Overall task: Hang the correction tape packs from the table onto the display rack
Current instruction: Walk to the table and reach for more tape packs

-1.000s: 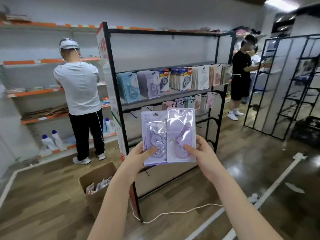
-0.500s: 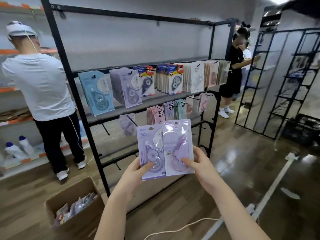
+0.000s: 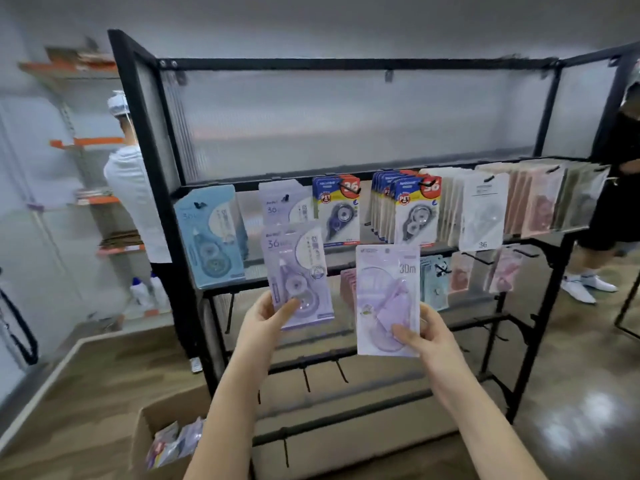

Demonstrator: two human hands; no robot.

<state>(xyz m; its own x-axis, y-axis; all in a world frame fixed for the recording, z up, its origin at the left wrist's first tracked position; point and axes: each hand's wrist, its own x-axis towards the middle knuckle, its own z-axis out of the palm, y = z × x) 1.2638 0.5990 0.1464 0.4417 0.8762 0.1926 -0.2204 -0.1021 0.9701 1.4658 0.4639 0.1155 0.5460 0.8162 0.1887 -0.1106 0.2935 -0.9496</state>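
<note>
Now each hand's grip pinches a lilac pack: left hand (image 3: 268, 318) "36" pack (image 3: 297, 273), right hand (image 3: 427, 336) "30m" pack (image 3: 388, 299).

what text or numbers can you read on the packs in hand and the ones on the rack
"36" on the purple pack gripped by the left hand
"30m" on the lilac pack gripped by the right hand
"36" and "PET" on the blue hanging pack
"36" on the white hanging pack
"36" on the light blue hanging pack, blurred
All smaller print is too blurred to read.
</note>
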